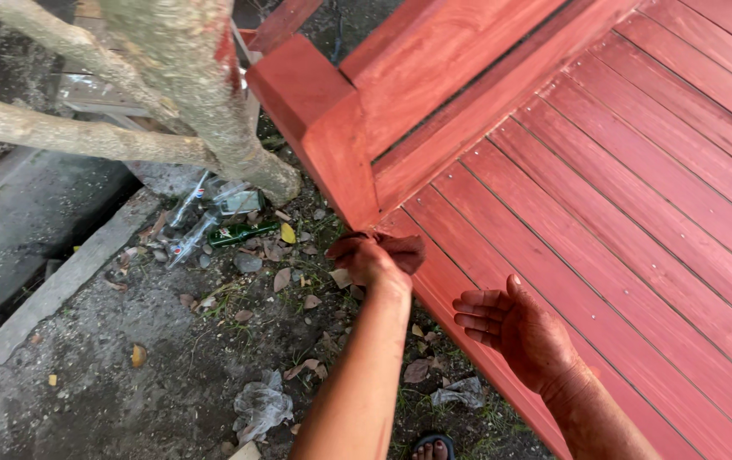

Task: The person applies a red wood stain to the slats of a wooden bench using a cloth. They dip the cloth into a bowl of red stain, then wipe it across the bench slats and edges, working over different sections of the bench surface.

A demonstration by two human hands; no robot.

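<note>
1. A stained rag [400, 250] is gripped in the left hand [372, 262] and pressed against the front corner of the red slatted bench [605, 213], just below the armrest post [332, 140], so the stain is rubbed into the wood.
2. The right hand [515, 328] is kept loose, fingers curled, nothing held, resting near the front edge of the seat.
3. Empty bottles [213, 221] are seen on the ground beside the tree trunk [204, 94].

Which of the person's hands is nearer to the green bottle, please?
Left. The left hand, gripping a stained rag, is just right of the green bottle; the right hand rests farther right.
</note>
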